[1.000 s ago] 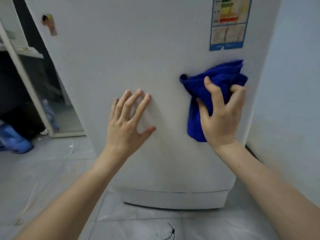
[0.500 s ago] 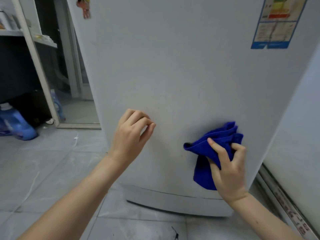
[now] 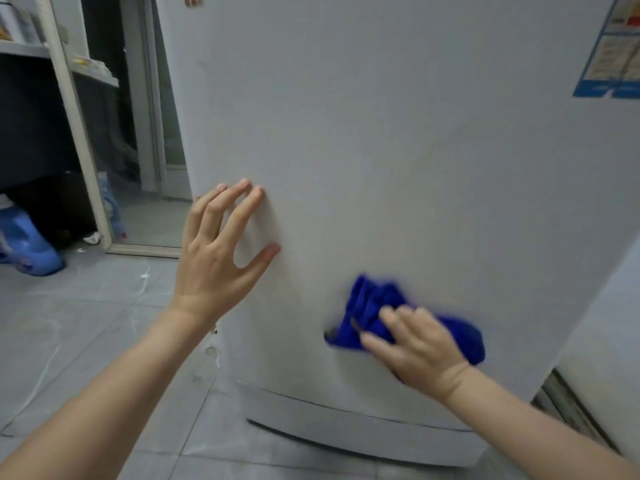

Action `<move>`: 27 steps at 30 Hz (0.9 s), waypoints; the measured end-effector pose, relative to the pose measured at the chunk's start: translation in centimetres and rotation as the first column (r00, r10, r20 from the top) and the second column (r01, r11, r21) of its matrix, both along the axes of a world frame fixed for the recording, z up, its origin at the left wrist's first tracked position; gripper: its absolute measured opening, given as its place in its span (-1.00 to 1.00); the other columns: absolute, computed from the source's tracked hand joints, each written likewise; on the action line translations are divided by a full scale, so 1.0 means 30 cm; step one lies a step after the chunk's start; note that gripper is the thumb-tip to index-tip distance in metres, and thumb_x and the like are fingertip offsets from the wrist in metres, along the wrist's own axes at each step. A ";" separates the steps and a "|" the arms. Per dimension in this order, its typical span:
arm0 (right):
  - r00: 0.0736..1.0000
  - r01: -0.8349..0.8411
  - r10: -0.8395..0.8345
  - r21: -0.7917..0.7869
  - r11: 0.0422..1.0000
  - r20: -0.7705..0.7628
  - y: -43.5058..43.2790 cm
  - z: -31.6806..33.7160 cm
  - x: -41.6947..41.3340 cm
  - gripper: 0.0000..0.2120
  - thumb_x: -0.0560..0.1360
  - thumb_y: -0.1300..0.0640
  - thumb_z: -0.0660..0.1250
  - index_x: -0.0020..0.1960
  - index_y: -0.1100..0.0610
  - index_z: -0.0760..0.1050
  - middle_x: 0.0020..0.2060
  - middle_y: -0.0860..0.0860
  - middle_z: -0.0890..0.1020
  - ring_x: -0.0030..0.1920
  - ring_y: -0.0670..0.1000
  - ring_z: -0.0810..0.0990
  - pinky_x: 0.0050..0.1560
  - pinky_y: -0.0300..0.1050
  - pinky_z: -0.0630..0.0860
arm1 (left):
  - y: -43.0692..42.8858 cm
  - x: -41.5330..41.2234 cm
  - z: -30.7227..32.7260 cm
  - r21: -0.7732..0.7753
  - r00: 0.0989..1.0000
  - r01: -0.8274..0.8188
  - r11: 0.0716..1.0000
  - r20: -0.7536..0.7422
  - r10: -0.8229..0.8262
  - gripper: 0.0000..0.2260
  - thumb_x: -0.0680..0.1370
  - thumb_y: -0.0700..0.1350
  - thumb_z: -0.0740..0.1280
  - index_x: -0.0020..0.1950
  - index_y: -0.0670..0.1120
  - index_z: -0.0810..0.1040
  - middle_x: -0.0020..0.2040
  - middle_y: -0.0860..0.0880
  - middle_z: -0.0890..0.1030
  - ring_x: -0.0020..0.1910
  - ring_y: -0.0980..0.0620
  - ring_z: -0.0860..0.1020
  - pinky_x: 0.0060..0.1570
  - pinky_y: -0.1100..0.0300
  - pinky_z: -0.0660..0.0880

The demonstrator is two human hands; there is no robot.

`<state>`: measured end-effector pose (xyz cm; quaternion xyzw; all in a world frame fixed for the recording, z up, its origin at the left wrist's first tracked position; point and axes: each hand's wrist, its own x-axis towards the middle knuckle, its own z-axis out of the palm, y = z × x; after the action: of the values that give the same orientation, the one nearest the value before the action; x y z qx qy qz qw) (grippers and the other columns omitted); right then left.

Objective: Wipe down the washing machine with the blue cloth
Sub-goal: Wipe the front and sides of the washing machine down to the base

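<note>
Plush blue cloth [image 3: 367, 306], smooth matt washing machine [image 3: 381, 150]

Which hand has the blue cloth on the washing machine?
The right hand, holding the blue cloth low against the washing machine; the left hand holds nothing, fingers spread.

Cloth [image 3: 363, 303] and my right hand [image 3: 419, 348]: blurred; the hand covers the cloth's middle, and my grip cannot be told. Label [image 3: 613, 53]: cut by the right edge, print unreadable. Sticker [image 3: 194, 0] and washer [image 3: 381, 150]: cut by the top edge.
</note>
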<state>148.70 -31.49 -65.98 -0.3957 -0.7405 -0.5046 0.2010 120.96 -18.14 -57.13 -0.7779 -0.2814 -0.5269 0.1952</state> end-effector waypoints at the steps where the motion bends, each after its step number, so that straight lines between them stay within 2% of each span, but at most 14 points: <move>1: 0.997 -0.023 0.030 -0.091 0.996 0.077 -0.018 -0.100 0.004 -0.80 0.59 0.26 0.12 0.06 0.03 0.45 0.03 0.16 0.44 -0.18 0.14 0.48 -0.16 -0.01 0.34 | 0.000 -0.011 -0.027 -0.019 1.000 0.000 1.000 0.000 0.000 -0.42 0.54 0.09 0.37 0.49 -0.14 0.38 0.45 -0.14 0.37 0.43 -0.20 0.31 0.47 -0.03 0.26; 4: 0.990 0.003 0.035 -0.264 0.965 0.136 -0.063 -0.211 -0.008 -0.73 0.58 0.35 0.03 -0.11 0.07 0.43 -0.11 0.11 0.55 -0.28 0.06 0.46 -0.23 -0.12 0.38 | -0.008 -0.031 -0.067 -0.045 1.000 -0.003 0.999 -0.019 0.003 -0.41 0.53 0.07 0.38 0.50 -0.13 0.37 0.45 -0.11 0.35 0.43 -0.18 0.32 0.48 0.09 0.21; 6: 0.991 0.009 0.025 -0.248 0.969 0.132 -0.096 -0.135 -0.030 -0.73 0.59 0.33 0.10 -0.14 0.11 0.50 -0.18 0.10 0.52 -0.30 0.07 0.39 -0.32 -0.10 0.41 | -0.015 -0.036 -0.056 -0.048 1.000 -0.003 0.999 -0.025 0.001 -0.42 0.52 0.04 0.41 0.48 -0.13 0.39 0.44 -0.13 0.38 0.41 -0.19 0.34 0.46 0.07 0.24; 7: 0.997 0.018 0.000 -0.230 0.973 0.077 -0.113 -0.072 -0.035 -0.77 0.61 0.25 0.16 -0.11 0.10 0.55 -0.17 0.07 0.49 -0.30 0.06 0.40 -0.31 -0.08 0.42 | -0.019 -0.037 -0.044 -0.051 1.000 -0.005 0.999 -0.020 0.004 -0.42 0.51 0.03 0.42 0.47 -0.13 0.40 0.43 -0.13 0.39 0.40 -0.19 0.34 0.45 0.06 0.26; 9: 0.985 -0.024 -0.032 -0.316 0.949 -0.170 -0.135 0.076 -0.030 -0.78 0.61 -0.06 0.27 -0.07 0.03 0.60 -0.17 -0.03 0.47 -0.25 -0.01 0.46 -0.21 -0.11 0.43 | -0.027 -0.034 -0.027 -0.039 1.000 -0.004 0.999 -0.028 0.003 -0.42 0.51 0.02 0.43 0.47 -0.13 0.40 0.42 -0.14 0.41 0.40 -0.20 0.34 0.45 0.06 0.26; 10: 0.961 -0.008 -0.066 -0.268 0.963 -0.267 -0.137 0.175 -0.032 -0.74 0.58 -0.13 0.29 -0.03 0.02 0.63 -0.15 -0.03 0.46 -0.21 -0.02 0.46 -0.16 -0.14 0.42 | -0.028 -0.030 -0.019 -0.026 0.999 0.002 1.000 -0.039 -0.003 -0.42 0.51 0.02 0.44 0.48 -0.13 0.40 0.42 -0.14 0.41 0.41 -0.20 0.34 0.46 0.05 0.26; 12: 0.934 -0.017 0.005 -0.031 0.999 -0.357 -0.123 0.374 -0.050 -0.72 0.56 -0.03 0.37 0.19 0.09 0.60 -0.05 0.07 0.40 -0.15 0.05 0.43 -0.15 -0.12 0.39 | -0.025 -0.020 -0.007 -0.012 0.998 0.018 1.000 -0.058 -0.018 -0.41 0.51 0.03 0.44 0.49 -0.13 0.39 0.43 -0.14 0.42 0.43 -0.19 0.32 0.47 0.00 0.27; 13: 0.924 -0.049 0.068 0.060 0.997 -0.377 -0.109 0.458 -0.059 -0.63 0.52 0.02 0.42 0.29 0.08 0.50 -0.02 0.12 0.40 -0.13 0.10 0.44 -0.17 -0.09 0.39 | -0.023 -0.017 -0.005 -0.011 0.998 0.024 1.000 -0.056 -0.024 -0.41 0.52 0.03 0.43 0.49 -0.14 0.39 0.43 -0.14 0.42 0.44 -0.19 0.32 0.46 -0.03 0.28; 15: 0.892 -0.006 0.064 0.131 0.991 -0.448 -0.055 0.572 -0.053 -0.45 0.45 0.02 0.49 0.35 0.12 0.35 0.00 0.19 0.50 -0.10 0.13 0.49 -0.15 -0.07 0.42 | -0.018 -0.009 -0.005 -0.006 0.999 0.041 0.999 -0.035 -0.041 -0.41 0.51 0.02 0.44 0.48 -0.14 0.39 0.43 -0.13 0.42 0.43 -0.19 0.32 0.46 -0.04 0.28; 17: 0.873 0.062 0.054 0.218 0.974 -0.485 -0.016 0.614 -0.081 -0.45 0.46 0.00 0.47 0.33 0.24 0.43 -0.01 0.21 0.58 -0.09 0.17 0.54 -0.10 -0.07 0.45 | -0.015 -0.005 -0.014 -0.013 0.998 0.059 0.998 -0.017 -0.060 -0.41 0.50 0.01 0.44 0.48 -0.14 0.40 0.43 -0.12 0.42 0.44 -0.18 0.31 0.47 -0.02 0.27; 19: 0.900 0.098 0.017 0.240 0.966 -0.435 0.025 0.577 -0.107 -0.53 0.49 0.03 0.43 0.26 0.32 0.52 -0.05 0.21 0.61 -0.14 0.21 0.55 -0.11 -0.02 0.46 | -0.011 -0.001 -0.025 -0.027 0.998 0.061 0.998 -0.012 -0.061 -0.40 0.50 0.01 0.43 0.49 -0.13 0.38 0.44 -0.11 0.40 0.46 -0.17 0.29 0.47 0.00 0.26; 21: 0.956 0.055 0.003 0.192 0.980 -0.292 0.068 0.441 -0.142 -0.60 0.52 0.09 0.36 0.26 0.31 0.54 -0.10 0.20 0.62 -0.21 0.21 0.53 -0.21 0.03 0.48 | -0.005 0.002 -0.025 -0.038 0.998 0.063 0.997 -0.023 -0.064 -0.39 0.50 0.02 0.43 0.51 -0.12 0.36 0.46 -0.10 0.37 0.47 -0.17 0.27 0.47 0.00 0.26; 24: 0.997 -0.057 0.052 -0.076 0.995 -0.063 0.104 0.102 -0.196 -0.70 0.59 0.27 0.17 0.23 0.31 0.55 -0.17 0.16 0.60 -0.30 0.15 0.48 -0.33 0.02 0.49 | 0.009 -0.008 -0.028 -0.022 0.998 0.050 0.998 -0.038 -0.051 -0.39 0.51 0.02 0.42 0.51 -0.11 0.35 0.48 -0.07 0.35 0.48 -0.15 0.27 0.44 -0.05 0.32; 27: 0.999 -0.038 0.030 -0.239 0.970 -0.038 0.106 -0.145 -0.225 -0.72 0.58 0.31 0.17 0.23 0.28 0.54 -0.16 0.11 0.59 -0.27 0.09 0.46 -0.34 -0.04 0.49 | 0.003 -0.021 -0.036 -0.035 0.998 0.034 0.999 -0.060 -0.036 -0.39 0.53 0.04 0.40 0.53 -0.08 0.32 0.49 -0.06 0.35 0.49 -0.12 0.27 0.46 0.02 0.29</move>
<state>141.96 -28.33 -70.33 -0.4128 -0.7992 -0.4012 0.1729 120.34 -18.04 -58.21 -0.8014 -0.2707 -0.5017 0.1809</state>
